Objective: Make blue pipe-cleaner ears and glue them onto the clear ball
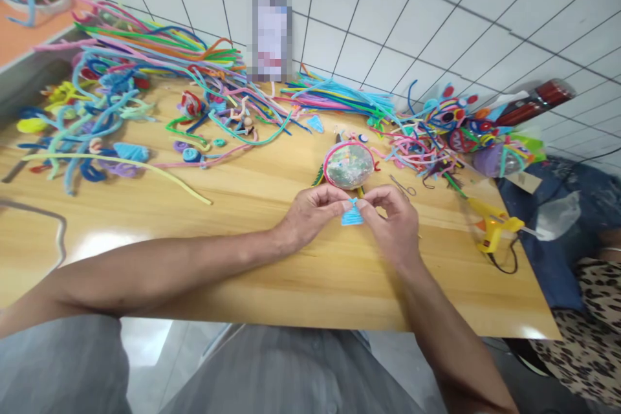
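A small light-blue piece of pipe cleaners laid in rows (pixel 352 215) is pinched between my two hands above the table. My left hand (pixel 313 213) closes thumb and forefinger on its upper left edge. On its upper right edge, my right hand (pixel 395 220) does the same. Just beyond my fingertips stands a rounded, shiny piece with a pink rim (pixel 350 165); what it is made of I cannot make out. Scissors (pixel 403 186) lie to the right of it. A light-blue fuzzy triangle (pixel 315 123) rests farther back.
Bundles of coloured pipe cleaners (pixel 165 45) line the tiled wall, with a loose tangle (pixel 92 116) at left. A yellow hot glue gun (pixel 492 223) lies at right, its cord hanging near the table edge. Finished-looking colourful crafts (pixel 456 118) crowd the back right. Another person (pixel 582 336) sits at far right.
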Motion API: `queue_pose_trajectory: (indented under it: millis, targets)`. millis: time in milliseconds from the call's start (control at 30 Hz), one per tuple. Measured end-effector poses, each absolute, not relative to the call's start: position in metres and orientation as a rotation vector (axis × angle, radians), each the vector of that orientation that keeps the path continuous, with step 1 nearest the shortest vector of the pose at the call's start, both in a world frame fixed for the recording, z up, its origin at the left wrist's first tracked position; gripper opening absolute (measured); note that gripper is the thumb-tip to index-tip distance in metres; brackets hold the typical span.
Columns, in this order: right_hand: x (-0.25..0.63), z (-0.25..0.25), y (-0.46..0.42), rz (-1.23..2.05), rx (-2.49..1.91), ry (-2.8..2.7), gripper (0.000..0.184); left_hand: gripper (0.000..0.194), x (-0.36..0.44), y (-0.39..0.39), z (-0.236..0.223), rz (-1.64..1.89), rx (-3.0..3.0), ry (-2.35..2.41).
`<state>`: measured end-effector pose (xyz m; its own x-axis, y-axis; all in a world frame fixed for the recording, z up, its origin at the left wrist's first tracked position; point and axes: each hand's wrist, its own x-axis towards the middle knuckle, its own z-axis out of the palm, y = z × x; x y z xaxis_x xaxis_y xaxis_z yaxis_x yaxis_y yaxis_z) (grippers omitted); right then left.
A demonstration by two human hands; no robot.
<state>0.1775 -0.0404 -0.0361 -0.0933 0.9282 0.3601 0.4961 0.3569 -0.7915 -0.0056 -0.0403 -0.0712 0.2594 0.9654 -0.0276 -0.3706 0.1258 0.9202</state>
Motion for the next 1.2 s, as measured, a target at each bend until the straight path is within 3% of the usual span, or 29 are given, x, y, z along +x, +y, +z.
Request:
queue_pose_trajectory:
  millis: [167, 300, 500, 767, 900, 1067, 1200]
  targets:
    - [0.1734, -0.0359, -0.0470, 0.118, -1.115, -1.987, 0.010, 0.038, -0.0061, -0.0392, -0.0731, 1.191, 0.966, 0.778]
    - [0.1724, -0.0364, -0.0477, 0.111, -1.074, -2.017, 0.014, 0.038, -0.0059, -0.0390, -0.0743, 1.206, 0.984, 0.759]
    - [0.1718, -0.0384, -0.0500, 0.353, -1.162, -1.893, 0.010, 0.040, -0.0055, -0.0392, -0.0729, 1.226, 1.029, 0.745]
    - [0.1702, -0.0384, -0.0497, 0.022, -1.031, -1.931, 0.014, 0.036, -0.0052, -0.0405, -0.0676, 1.257, 1.034, 0.747]
    - [0.1713, -0.0386, -0.0505, 0.161, -1.079, -1.928, 0.012, 0.033, -0.0065, -0.0404, -0.0681, 1.259, 1.087, 0.727]
    - [0.1756, -0.0427, -0.0478, 0.623, -1.149, -1.777, 0.006, 0.028, -0.0069, -0.0403, -0.0678, 1.283, 1.170, 0.760]
    - [0.1758, -0.0439, -0.0438, 0.857, -1.124, -1.674, 0.007, 0.035, -0.0053, -0.0389, -0.0677, 1.245, 1.057, 0.727]
